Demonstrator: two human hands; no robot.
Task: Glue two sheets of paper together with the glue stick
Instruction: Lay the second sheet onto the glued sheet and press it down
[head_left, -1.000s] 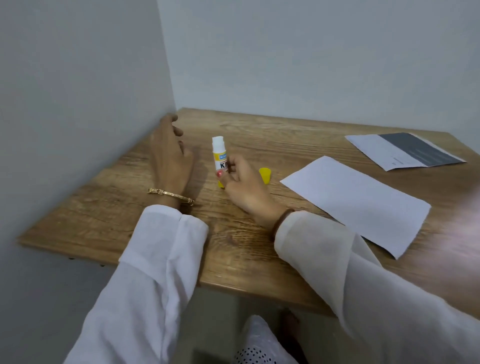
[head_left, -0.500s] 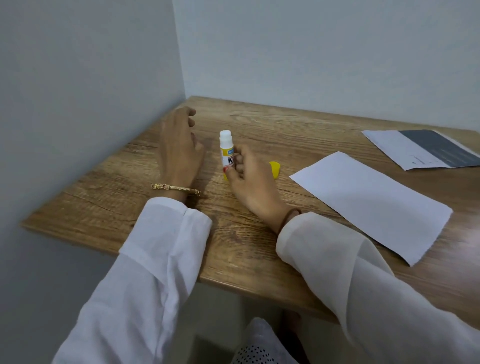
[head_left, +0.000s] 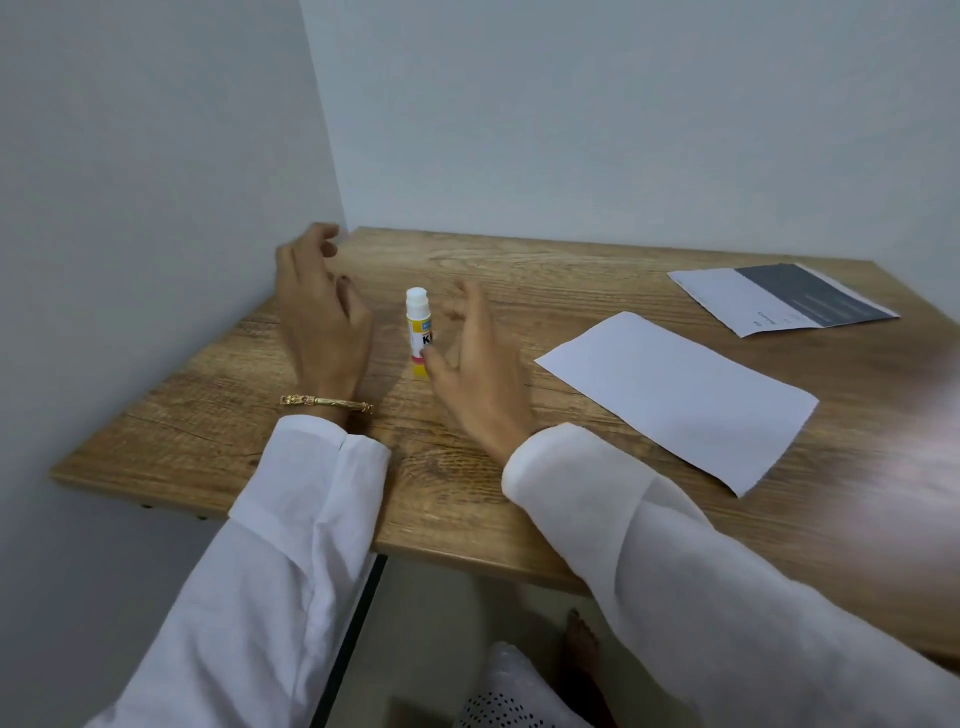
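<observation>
An uncapped glue stick (head_left: 418, 326), white with a yellow label, stands upright on the wooden table (head_left: 571, 280). My right hand (head_left: 475, 364) is open just to its right, fingers spread, thumb close to the stick's base. My left hand (head_left: 322, 312) hovers open to the stick's left, near the wall. A plain white sheet (head_left: 680, 395) lies to the right. A second sheet with a dark grey panel (head_left: 779, 299) lies at the far right. The yellow cap is hidden behind my right hand.
Walls bound the table on the left and at the back, meeting in a corner. The table's front edge (head_left: 467, 558) runs near my sleeves. A gold bangle (head_left: 327, 402) circles my left wrist. Below the table are a foot and dotted fabric.
My right hand has let go of the glue stick and spread its fingers; the stick now stands alone. My left hand has lifted slightly. The view has tilted upward.
</observation>
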